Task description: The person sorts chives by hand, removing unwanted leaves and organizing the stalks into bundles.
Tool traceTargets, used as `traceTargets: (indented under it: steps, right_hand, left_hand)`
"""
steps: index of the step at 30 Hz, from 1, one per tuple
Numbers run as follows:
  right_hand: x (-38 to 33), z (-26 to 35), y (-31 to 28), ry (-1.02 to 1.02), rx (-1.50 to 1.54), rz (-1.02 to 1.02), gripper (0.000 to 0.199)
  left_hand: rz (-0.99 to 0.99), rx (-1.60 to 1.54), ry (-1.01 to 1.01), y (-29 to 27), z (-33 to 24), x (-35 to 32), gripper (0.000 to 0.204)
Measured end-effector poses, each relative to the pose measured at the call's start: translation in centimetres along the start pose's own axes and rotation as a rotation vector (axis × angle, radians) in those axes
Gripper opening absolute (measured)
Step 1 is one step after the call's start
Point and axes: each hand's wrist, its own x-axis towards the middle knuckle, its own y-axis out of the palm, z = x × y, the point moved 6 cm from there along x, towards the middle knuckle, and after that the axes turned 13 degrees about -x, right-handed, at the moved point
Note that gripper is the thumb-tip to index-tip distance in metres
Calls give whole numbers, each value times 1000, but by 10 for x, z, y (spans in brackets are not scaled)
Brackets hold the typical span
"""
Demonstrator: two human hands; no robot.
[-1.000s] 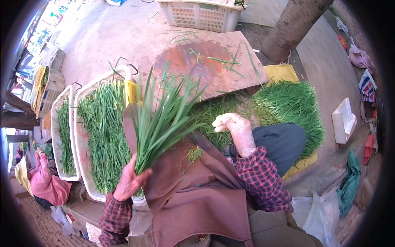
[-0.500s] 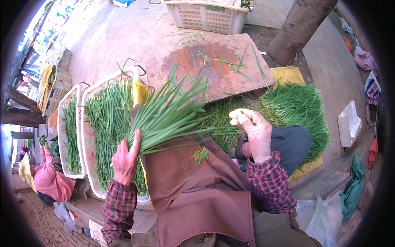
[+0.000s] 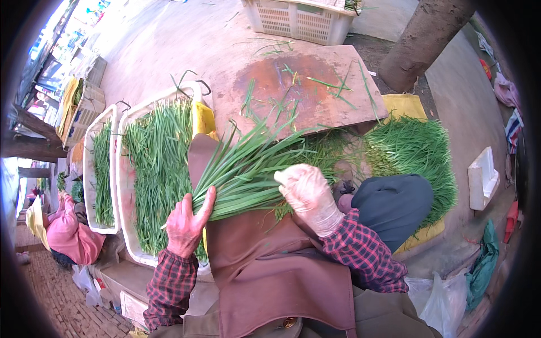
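On the left side, the large white plastic tray (image 3: 128, 191), filled with long green leaves, comes so near that the left hand (image 3: 189, 225) overlaps its lower right part in the view. Farther left of this hand, a narrow white plastic tray (image 3: 88, 180) stands close along the first one. Beyond both hands lies a flat reddish-brown board (image 3: 332, 63), with loose leaf pieces on it, and its near edge runs across ahead of the right hand (image 3: 310, 197). Past the board, the pale concrete ground (image 3: 163, 42) spreads wide. On the right, the bent knee in dark grey trousers (image 3: 394, 205) limits the room just beside the right hand. A thick pile of green leaves (image 3: 414, 163) lies beyond this knee. Between and below the hands, the smooth brown apron (image 3: 253, 248) leaves a moderate space.

The left hand is closed around the lower end of a loose bunch of long flat green leaves (image 3: 248, 180), with its thumb pointing upward along the leaves. The bunch fans out from this hand toward the right hand, above the apron. The right hand wears a thin whitish glove; its fingers are curled inward at the bunch's right side. I cannot tell whether they pinch any leaf.
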Motion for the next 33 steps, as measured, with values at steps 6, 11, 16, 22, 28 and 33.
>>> traceTargets:
  steps: [6, 11, 16, 22, 28, 33]
  right_hand:
    - [36, 14, -24, -62, 180, -104, 28]
    - [35, 48, 13, -181, 0, 123, 42]
    - [27, 41, 28, -26, 381, 62, 32]
    - [20, 9, 21, 467, 876, 101, 11]
    - [12, -44, -10, 847, 1370, 13, 20]
    - [-29, -106, -37, 1010, 1057, -172, 21]
  left_hand:
    - [51, 102, 96, -2, -9, 5, 70]
    - [92, 138, 172, -1, -20, 12, 71]
    - [100, 125, 175, 0, -24, 13, 69]
    - [81, 62, 139, 2, -20, 9, 65]
    - [47, 31, 81, 2, -10, -5, 60]
    - [-47, -27, 53, -1, 0, -24, 55]
